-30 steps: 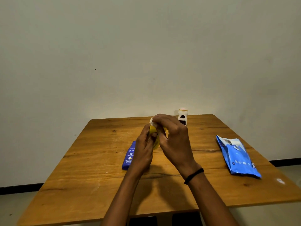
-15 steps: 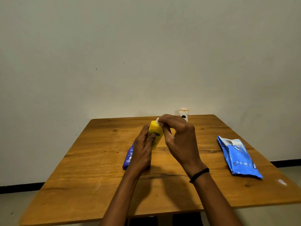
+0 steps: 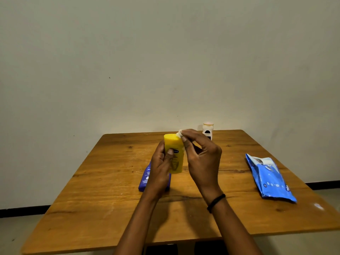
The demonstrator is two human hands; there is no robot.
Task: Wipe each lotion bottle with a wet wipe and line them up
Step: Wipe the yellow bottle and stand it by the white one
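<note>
Above the middle of the brown wooden desk (image 3: pixel 114 183), the left hand (image 3: pixel 159 169) is wrapped around a yellow plastic lotion bottle (image 3: pixel 174 153), thumb laid across its printed front and the other fingers hidden behind it. The bottle is lifted off the desk, roughly upright with a slight tilt. The right hand (image 3: pixel 201 157) pinches a small bunched white wet wipe (image 3: pixel 180 133) between thumb and fingertips and presses it against the bottle's upper right corner; its remaining fingers are curled loosely. A black band (image 3: pixel 216 200) circles the right wrist.

Under the left hand, a dark blue plastic lotion bottle (image 3: pixel 146 176) lies flat on the desk, its length running from the near edge toward the far edge; only its left part shows, the rest covered by the hand and wrist. A small white bottle with a pale rounded cap and a dark label (image 3: pixel 207 130) stands upright at the far edge, just right of the middle, partly behind the right hand. Near the right edge, well apart from the bottles, a blue soft plastic pack of wet wipes (image 3: pixel 270 178) lies flat with its white flap at the far end.
</note>
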